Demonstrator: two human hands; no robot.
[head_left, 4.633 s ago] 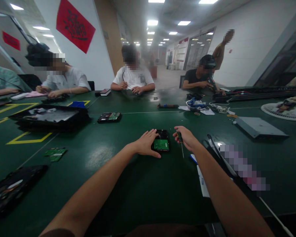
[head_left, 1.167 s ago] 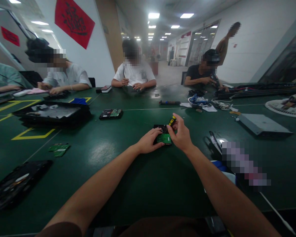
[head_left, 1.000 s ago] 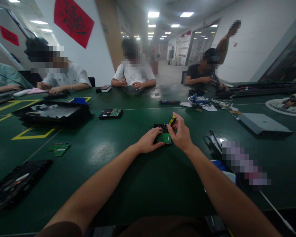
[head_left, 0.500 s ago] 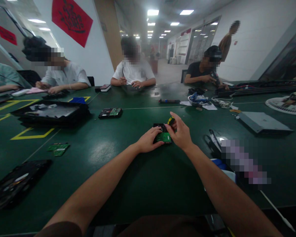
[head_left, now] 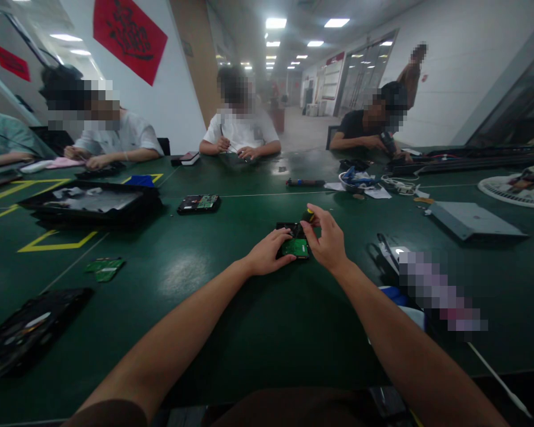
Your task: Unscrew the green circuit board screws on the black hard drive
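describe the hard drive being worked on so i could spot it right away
On the big green table, look where the wearer's two forearms meet. The hard drive lies there, green circuit board up, held by the left hand, the right hand holding a screwdriver over it. The other drive, farther left, has no hands on it.

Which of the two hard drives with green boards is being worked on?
The nearer drive, straight ahead: the left hand rests on it and the right hand holds a screwdriver over it. The other drive lies untouched farther left.
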